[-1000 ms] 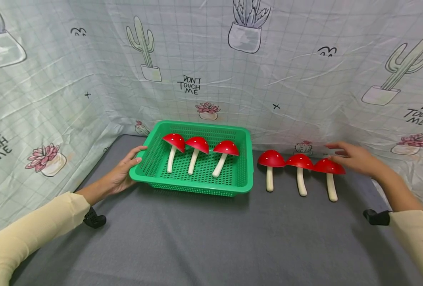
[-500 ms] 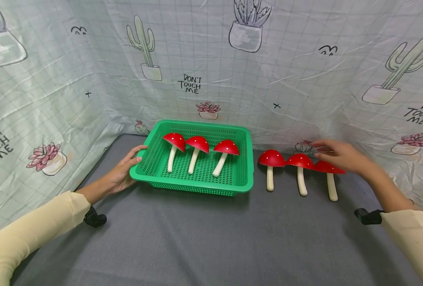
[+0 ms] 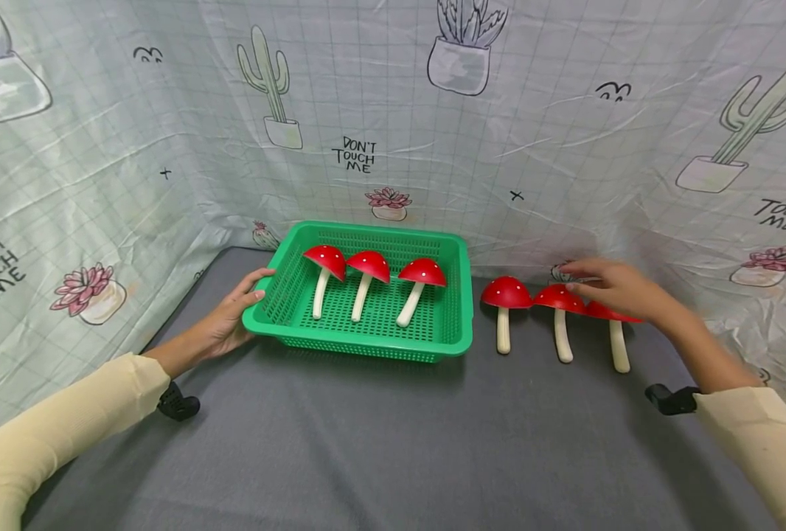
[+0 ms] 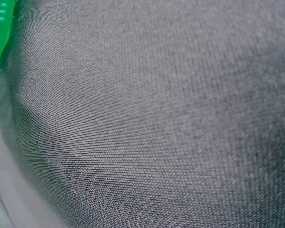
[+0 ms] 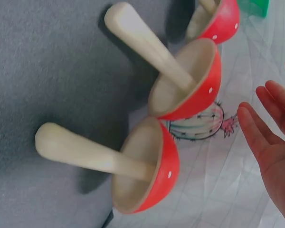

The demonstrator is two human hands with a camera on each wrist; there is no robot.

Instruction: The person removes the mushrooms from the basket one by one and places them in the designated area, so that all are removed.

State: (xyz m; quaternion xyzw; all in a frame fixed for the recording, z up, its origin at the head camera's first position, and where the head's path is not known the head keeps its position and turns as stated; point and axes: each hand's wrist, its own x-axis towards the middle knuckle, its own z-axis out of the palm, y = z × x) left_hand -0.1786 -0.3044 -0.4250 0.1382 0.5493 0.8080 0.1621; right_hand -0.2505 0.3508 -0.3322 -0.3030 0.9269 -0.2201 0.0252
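Note:
A green plastic basket stands at the back of the table, and my left hand holds its left rim with thumb and fingers. Inside lie three toy mushrooms with white-dotted red caps: a left one, a middle one and a right one. Three more lie in a row right of the basket: a near-basket mushroom, a centre mushroom and an end mushroom. My right hand hovers over the end one's cap, partly hiding it. In the right wrist view its fingers are spread, apart from the caps.
Dark grey cloth covers the table. A pale sheet printed with cacti hangs behind and at the sides, close behind the basket and the row of mushrooms. The left wrist view shows mostly cloth and a basket corner.
My right hand has moved left, from the end mushroom's cap toward the centre one, its fingers staying loose. The left hand, basket and mushrooms have stayed in place.

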